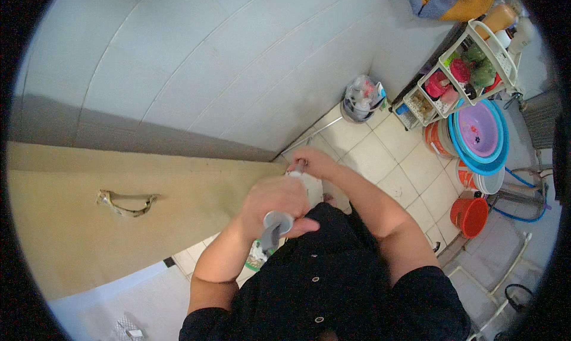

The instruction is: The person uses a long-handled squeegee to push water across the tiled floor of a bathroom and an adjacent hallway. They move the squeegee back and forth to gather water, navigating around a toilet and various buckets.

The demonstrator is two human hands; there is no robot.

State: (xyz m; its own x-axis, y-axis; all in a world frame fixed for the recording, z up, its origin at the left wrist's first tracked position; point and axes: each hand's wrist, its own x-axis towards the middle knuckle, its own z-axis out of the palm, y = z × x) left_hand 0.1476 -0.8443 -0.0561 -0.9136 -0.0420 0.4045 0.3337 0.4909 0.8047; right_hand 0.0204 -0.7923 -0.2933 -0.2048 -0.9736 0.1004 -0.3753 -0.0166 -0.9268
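My left hand (277,199) is wrapped around the upper end of a pale long handle (277,220), possibly of a mop or broom. A grey end piece (270,239) sticks out of its top towards me. Farther down, my right hand (313,161) grips the same handle close to the wall's foot. Some of the handle is hidden behind my left hand, and its lower end is hard to make out. Both forearms are bare below black sleeves.
A yellowish door (187,207) with a metal pull handle (129,205) stands at left by a tiled wall (250,64). A waste bin (357,113) sits in the corner. Right are a shelf rack (446,106), blue basin (504,135), and red bucket (469,218) on the tiled floor (392,180).
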